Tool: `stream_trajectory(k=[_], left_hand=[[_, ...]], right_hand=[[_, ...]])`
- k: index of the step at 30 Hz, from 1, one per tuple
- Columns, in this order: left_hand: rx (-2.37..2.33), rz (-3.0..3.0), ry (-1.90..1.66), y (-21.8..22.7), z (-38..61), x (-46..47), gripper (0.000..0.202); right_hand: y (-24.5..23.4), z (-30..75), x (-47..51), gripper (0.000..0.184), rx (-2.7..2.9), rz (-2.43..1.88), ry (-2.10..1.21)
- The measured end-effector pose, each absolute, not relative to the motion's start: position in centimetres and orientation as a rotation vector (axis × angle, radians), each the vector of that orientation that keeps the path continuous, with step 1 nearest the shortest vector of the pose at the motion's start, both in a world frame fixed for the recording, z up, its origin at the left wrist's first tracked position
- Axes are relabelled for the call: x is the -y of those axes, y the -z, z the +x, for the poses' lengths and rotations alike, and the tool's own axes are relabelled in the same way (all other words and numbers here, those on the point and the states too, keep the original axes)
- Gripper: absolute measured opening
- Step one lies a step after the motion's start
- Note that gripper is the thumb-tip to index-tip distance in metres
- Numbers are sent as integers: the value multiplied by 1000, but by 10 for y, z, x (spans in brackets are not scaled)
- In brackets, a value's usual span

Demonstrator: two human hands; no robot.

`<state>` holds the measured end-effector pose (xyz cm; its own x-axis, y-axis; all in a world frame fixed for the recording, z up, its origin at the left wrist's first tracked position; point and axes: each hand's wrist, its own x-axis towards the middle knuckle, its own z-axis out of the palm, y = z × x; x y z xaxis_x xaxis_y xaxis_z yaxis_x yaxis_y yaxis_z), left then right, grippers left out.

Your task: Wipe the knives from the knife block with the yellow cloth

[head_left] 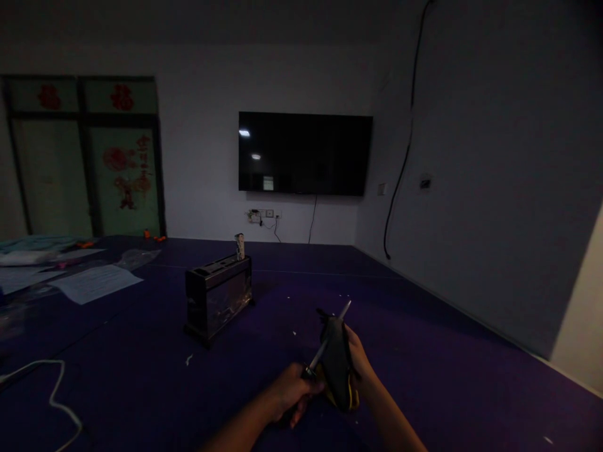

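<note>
My left hand [294, 389] is closed around the dark handle of a tool with a long, straight metal shaft [319, 355], perhaps a screwdriver; its exact kind is hard to tell in the dim light. A dark grey, pouch-like thing with yellow edging [336, 364] crosses the middle of that shaft, and the pale tip comes out beyond it at the upper right. My right hand [357, 351] grips this dark thing from its right side, with most fingers hidden behind it. Both hands are above the purple tabletop, close together.
A black, slotted, toaster-like box [219, 295] stands left of my hands, with a small patterned object [240, 246] upright on top. Printed paper [97, 282] and plastic wrap [136, 257] lie farther left. A white cable [59, 395] curls at the near left. White scraps dot the tabletop.
</note>
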<state>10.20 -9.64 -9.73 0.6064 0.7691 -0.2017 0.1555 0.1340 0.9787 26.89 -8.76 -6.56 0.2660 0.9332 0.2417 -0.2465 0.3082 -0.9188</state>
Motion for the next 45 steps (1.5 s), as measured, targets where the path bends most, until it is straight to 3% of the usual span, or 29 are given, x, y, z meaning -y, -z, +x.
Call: stream_trajectory(k=[45], left_hand=[[-818, 1352, -543, 95, 99, 95, 37]], right_hand=[[60, 243, 101, 28, 1040, -917, -1079]])
